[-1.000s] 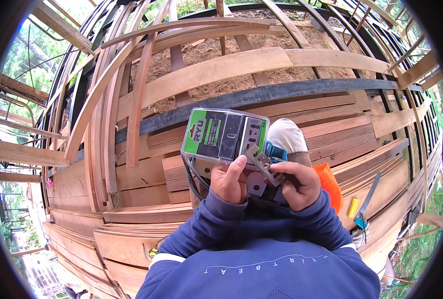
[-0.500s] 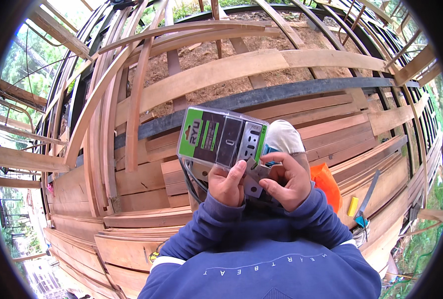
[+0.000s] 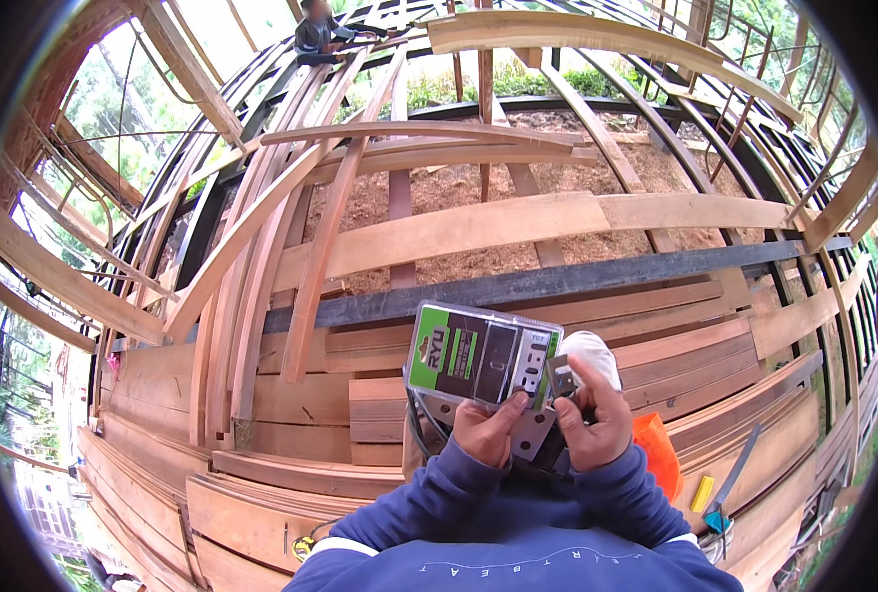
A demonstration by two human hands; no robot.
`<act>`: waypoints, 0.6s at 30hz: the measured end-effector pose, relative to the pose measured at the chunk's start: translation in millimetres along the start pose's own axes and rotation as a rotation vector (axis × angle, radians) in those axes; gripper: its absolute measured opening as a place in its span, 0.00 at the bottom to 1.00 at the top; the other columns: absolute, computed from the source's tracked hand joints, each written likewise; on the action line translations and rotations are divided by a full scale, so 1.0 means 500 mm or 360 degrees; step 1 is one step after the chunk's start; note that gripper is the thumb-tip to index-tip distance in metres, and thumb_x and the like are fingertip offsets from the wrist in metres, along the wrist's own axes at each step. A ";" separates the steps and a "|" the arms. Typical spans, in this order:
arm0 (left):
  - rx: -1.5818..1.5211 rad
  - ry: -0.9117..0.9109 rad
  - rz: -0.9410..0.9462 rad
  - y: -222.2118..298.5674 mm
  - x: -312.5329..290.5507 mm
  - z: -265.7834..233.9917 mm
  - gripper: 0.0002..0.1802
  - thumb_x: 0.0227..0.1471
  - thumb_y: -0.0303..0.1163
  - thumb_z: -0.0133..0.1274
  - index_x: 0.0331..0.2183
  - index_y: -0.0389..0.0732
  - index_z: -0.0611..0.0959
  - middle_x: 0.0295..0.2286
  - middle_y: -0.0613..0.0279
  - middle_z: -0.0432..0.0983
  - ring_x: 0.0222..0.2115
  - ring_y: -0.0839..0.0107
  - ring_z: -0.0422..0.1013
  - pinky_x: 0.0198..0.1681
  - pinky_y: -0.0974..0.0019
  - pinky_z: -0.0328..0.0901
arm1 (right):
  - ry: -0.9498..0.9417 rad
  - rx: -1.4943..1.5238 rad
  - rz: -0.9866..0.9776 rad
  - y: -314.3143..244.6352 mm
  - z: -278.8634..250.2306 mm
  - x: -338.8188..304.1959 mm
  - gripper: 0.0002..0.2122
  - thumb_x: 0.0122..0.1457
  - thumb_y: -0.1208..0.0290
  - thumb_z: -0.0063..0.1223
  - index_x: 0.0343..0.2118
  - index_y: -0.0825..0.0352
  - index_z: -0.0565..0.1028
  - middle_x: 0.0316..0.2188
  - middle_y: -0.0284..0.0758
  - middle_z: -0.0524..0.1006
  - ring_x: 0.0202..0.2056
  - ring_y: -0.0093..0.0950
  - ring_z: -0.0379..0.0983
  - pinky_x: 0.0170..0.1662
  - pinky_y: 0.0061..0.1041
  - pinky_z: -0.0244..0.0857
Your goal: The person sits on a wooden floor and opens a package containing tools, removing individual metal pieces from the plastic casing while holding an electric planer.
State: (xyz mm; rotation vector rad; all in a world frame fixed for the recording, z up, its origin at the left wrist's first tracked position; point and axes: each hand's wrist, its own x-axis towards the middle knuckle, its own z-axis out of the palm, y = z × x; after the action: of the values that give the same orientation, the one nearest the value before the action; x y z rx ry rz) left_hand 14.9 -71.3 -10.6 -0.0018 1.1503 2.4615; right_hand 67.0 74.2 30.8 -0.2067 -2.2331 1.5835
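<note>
Since the earlier frame our view has tilted farther out: a co-worker [image 3: 313, 37] has come into sight at the far left, and the package now sits lower and more to the right in view.

Green-and-black package [image 3: 483, 353] held in front of us, printed face up. Long axis runs left to right, right end slightly nearer; the green end with the hanging slot points left.

Our left hand [image 3: 485, 434] is at its near edge, thumb pressed there; the other fingers are mostly hidden beneath. Our right hand [image 3: 597, 419] is just beside the right end, forefinger and thumb apart around a small grey metal piece [image 3: 561, 377]. Whether they pinch it we cannot tell.

Below the package, a grey plate with holes [image 3: 528, 430] shows partly between the hands. To the right: orange item [image 3: 659, 456], yellow block [image 3: 701, 493], long grey blade [image 3: 739, 468] with a teal handle. Near left, a yellow-and-black tape measure [image 3: 304, 549] on stacked boards [image 3: 251, 503]. Beyond the package, a black beam [image 3: 518, 283] crosses left to right.
</note>
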 end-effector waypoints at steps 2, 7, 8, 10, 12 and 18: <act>-0.0062 -0.0014 0.0025 -0.008 -0.003 -0.005 0.14 0.53 0.18 0.50 0.44 0.34 0.78 0.40 0.57 0.77 0.41 0.67 0.74 0.49 0.63 0.67 | -0.0041 0.0036 -0.0003 -0.005 0.001 0.001 0.23 0.53 0.80 0.56 0.54 0.70 0.70 0.16 0.25 0.64 0.19 0.14 0.58 0.23 0.16 0.55; -0.0047 -0.0031 0.0016 0.000 0.000 0.009 0.12 0.53 0.19 0.52 0.41 0.33 0.80 0.37 0.59 0.79 0.38 0.72 0.74 0.44 0.68 0.68 | -0.0003 0.0197 0.0051 0.015 -0.002 0.002 0.25 0.53 0.81 0.54 0.56 0.71 0.67 0.15 0.26 0.67 0.17 0.14 0.61 0.22 0.16 0.56; 0.0125 -0.0036 0.0056 0.013 -0.004 0.006 0.12 0.53 0.20 0.52 0.42 0.33 0.80 0.37 0.59 0.79 0.38 0.71 0.74 0.44 0.67 0.68 | 0.0029 0.0171 -0.0009 0.014 0.003 0.005 0.24 0.53 0.79 0.54 0.56 0.69 0.68 0.14 0.27 0.67 0.17 0.14 0.61 0.22 0.17 0.57; 0.0439 -0.0161 0.0083 0.025 0.000 0.010 0.12 0.53 0.22 0.52 0.42 0.33 0.79 0.37 0.59 0.79 0.37 0.70 0.74 0.44 0.67 0.68 | -0.0065 0.0094 0.0146 -0.018 -0.014 0.018 0.24 0.53 0.80 0.52 0.56 0.68 0.68 0.17 0.28 0.70 0.19 0.15 0.64 0.24 0.17 0.59; 0.0281 -0.0142 0.0152 0.001 0.008 0.023 0.13 0.53 0.22 0.52 0.43 0.33 0.79 0.37 0.57 0.79 0.37 0.68 0.75 0.44 0.65 0.68 | -0.0062 0.0231 0.0178 0.020 -0.021 0.012 0.23 0.55 0.78 0.52 0.56 0.66 0.69 0.18 0.28 0.70 0.20 0.15 0.65 0.25 0.18 0.59; 0.0218 -0.0069 0.0201 -0.016 0.020 0.004 0.15 0.53 0.23 0.49 0.44 0.33 0.78 0.38 0.57 0.79 0.37 0.63 0.76 0.43 0.63 0.72 | -0.0008 0.0534 0.0136 0.027 -0.007 0.011 0.22 0.58 0.78 0.53 0.57 0.67 0.68 0.18 0.24 0.66 0.22 0.13 0.61 0.27 0.15 0.56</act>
State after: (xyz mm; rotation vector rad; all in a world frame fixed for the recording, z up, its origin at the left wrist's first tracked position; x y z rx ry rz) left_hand 9.3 -61.8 -17.0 0.1682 1.3351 2.4720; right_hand 62.0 83.7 20.7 -0.2048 -1.9455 1.9740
